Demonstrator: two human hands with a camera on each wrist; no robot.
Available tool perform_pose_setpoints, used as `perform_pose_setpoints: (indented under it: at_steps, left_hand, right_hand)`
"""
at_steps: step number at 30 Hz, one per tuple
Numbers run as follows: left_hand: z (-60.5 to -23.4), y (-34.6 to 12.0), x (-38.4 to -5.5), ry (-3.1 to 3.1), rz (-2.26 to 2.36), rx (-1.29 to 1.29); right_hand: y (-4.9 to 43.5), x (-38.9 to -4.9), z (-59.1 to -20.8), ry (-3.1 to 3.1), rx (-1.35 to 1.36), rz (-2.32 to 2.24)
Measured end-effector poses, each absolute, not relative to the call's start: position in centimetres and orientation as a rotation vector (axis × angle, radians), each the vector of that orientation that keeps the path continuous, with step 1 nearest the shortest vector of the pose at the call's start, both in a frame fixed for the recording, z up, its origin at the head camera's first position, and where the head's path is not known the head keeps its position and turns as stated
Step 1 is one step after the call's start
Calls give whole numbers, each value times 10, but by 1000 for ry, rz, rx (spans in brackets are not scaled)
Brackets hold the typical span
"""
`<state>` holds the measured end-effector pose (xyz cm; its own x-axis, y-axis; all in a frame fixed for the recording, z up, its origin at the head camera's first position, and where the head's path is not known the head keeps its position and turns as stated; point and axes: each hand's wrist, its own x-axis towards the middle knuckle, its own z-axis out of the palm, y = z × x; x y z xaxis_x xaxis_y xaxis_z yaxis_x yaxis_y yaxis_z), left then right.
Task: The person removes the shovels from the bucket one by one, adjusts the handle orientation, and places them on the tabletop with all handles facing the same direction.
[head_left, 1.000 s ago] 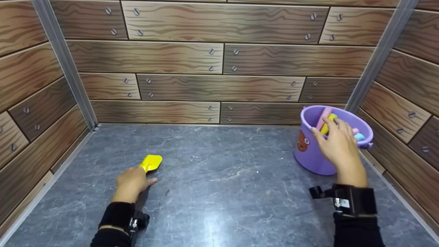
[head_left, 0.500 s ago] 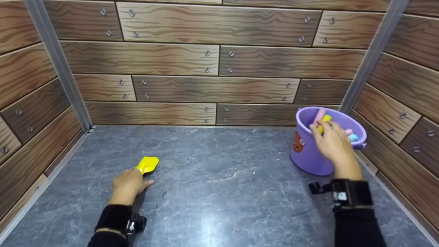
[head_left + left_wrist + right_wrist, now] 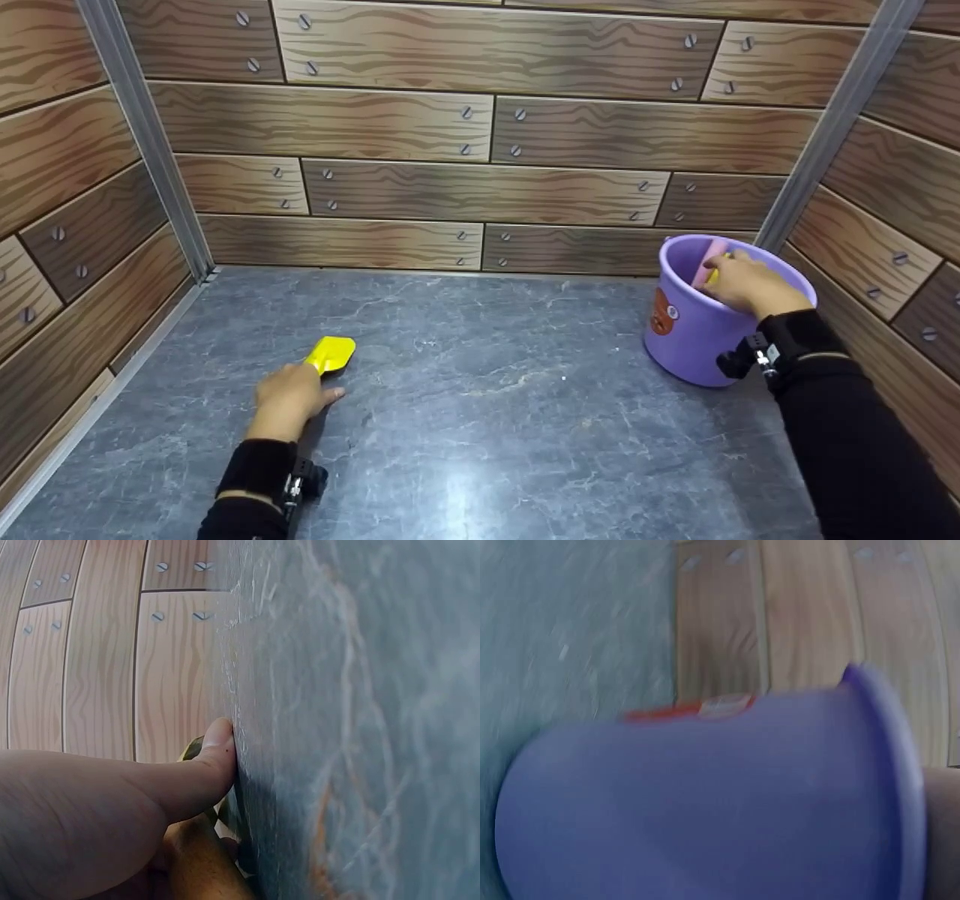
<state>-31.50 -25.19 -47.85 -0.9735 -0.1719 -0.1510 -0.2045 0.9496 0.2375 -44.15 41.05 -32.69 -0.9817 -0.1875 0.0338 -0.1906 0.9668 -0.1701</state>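
My left hand (image 3: 289,394) rests low on the grey surface and grips a small yellow toy shovel (image 3: 331,354). The shovel's blade pokes out past the fingers, and its handle is hidden under the hand. In the left wrist view the thumb (image 3: 202,772) lies stretched along the surface. My right hand (image 3: 746,283) reaches into the mouth of a purple bucket (image 3: 694,337). A pink stick-like piece (image 3: 709,262) and a bit of yellow show by its fingers. Whether they hold the yellow piece is hidden. The right wrist view shows mostly the bucket's side (image 3: 705,795), blurred.
Wood-patterned panels (image 3: 480,127) enclose the grey marbled surface (image 3: 480,390) at the back and both sides. Close to the back right corner stands the bucket, with a brown sticker (image 3: 663,312) on its front.
My right hand has tipped over the rim and gone deeper into the bucket, its forearm swinging to the right. The left hand keeps its hold on the shovel. The head view shifts slightly.
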Motion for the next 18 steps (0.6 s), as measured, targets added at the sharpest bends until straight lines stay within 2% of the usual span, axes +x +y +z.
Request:
perform_pose_setpoints:
  at_steps: [4, 8, 12, 18]
  left_hand:
    - [-485, -255, -319, 2987, 383, -278]
    - [-481, -252, -316, 2985, 378, -289]
    - [-492, -258, -321, 2991, 360, -291]
    - [-504, -263, -332, 2993, 348, -293]
  right_hand:
    - [400, -422, -316, -3096, 280, 247]
    - [421, -447, -336, -3101, 260, 279]
    - [437, -469, -352, -3094, 232, 318]
    - [421, -450, -343, -3026, 236, 403]
